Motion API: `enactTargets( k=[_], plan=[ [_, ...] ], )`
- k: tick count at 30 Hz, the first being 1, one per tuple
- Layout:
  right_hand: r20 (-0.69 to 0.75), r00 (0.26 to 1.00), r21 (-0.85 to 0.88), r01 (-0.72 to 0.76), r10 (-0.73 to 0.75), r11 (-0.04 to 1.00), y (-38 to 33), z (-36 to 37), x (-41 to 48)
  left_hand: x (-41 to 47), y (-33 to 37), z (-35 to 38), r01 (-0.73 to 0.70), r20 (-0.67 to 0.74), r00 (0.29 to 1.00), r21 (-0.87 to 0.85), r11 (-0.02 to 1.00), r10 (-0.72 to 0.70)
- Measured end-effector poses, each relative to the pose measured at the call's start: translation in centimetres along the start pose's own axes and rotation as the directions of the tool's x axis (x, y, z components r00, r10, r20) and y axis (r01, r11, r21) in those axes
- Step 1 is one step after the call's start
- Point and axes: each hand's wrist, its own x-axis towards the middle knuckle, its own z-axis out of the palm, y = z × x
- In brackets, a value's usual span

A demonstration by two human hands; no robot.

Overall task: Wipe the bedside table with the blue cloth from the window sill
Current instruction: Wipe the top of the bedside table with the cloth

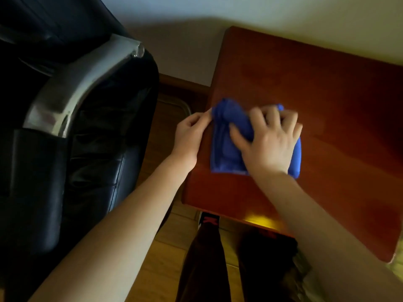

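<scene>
The blue cloth [226,140] lies bunched on the left part of the bedside table [327,101], near its left edge. My right hand [270,144] presses flat on top of it, fingers spread across the folds. My left hand [192,136] pinches the cloth's upper left corner between thumb and fingertips, just past the table's edge. To my left stands a black leather chair [87,138] with a metal armrest [72,88]; wooden floor [161,258] lies below.
</scene>
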Motion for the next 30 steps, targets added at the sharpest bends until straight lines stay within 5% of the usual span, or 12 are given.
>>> enactTargets(
  k=[4, 7, 14, 17, 19, 22, 25, 30],
  plan=[
    [-0.059, 0.975, -0.042, -0.217, 0.215, 0.975, -0.7, 1.4, 10.9, 0.0, -0.2, 0.2, -0.009, -0.04, 0.999, 0.063, 0.998, 0.011],
    [0.008, 0.975, -0.032, -0.224, 0.224, 0.974, -0.7, 1.6, 15.2, -0.2, 0.0, 0.4, 0.016, -0.056, 0.998, 0.074, 0.997, -0.012],
    [0.012, 0.975, -0.012, -0.224, 0.224, 0.975, 1.8, -1.5, -2.7, -0.7, 0.6, 0.4, 0.029, -0.037, 0.999, -0.011, 1.0, -0.029],
    [0.077, 0.996, 0.017, -0.039, 0.038, 0.999, 2.2, -2.1, -7.1, -0.7, 0.5, 0.5, 0.012, -0.034, 0.999, -0.041, 0.999, -0.013],
    [0.069, 0.998, 0.023, 0.003, -0.005, 1.0, 2.9, -1.7, -4.3, -0.7, 0.6, 0.4, 0.006, -0.049, 0.999, -0.002, 1.0, -0.006],
    [-0.059, 0.981, -0.028, -0.187, 0.185, 0.982, 3.3, -0.3, 5.0, -0.7, 0.5, 0.7, 0.001, -0.087, 0.996, 0.044, 0.999, 0.003],
    [-0.027, 0.957, -0.033, -0.289, 0.289, 0.957, 3.9, 0.4, 11.7, -0.8, 0.5, 0.9, 0.011, -0.112, 0.994, 0.044, 0.999, -0.006],
    [-0.041, 0.972, -0.045, -0.233, 0.231, 0.971, 4.2, 0.0, 8.3, -1.3, 0.9, 1.0, 0.006, -0.108, 0.994, 0.074, 0.997, 0.002]
  ],
)
